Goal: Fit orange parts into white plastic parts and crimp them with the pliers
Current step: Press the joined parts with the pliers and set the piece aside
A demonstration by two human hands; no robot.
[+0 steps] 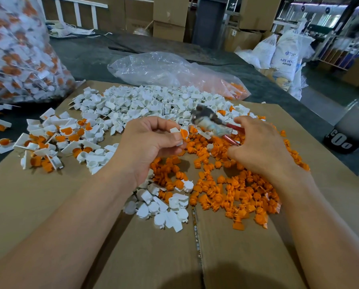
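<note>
Centrally, a flattened cardboard sheet [49, 205] covers a dark table [87, 53]. At far left stands a full clear bag [18, 49] of white-and-orange pieces; a nearly empty clear bag [164, 69] lies behind the sheet. A heap of white plastic parts [143, 103] fills the sheet's far half, and a spread of orange parts [236, 188] occupies its right side. Fitted pieces [49, 138] lie scattered at left. The left hand [147, 142], raised above the piles, pinches a white part with an orange insert [180, 133] between thumb and curled fingers. The right hand [261, 147] grips the red handles of the pliers [209, 122]. Their blurred head sits just right of the held piece; whether it is parted cannot be told.
</note>
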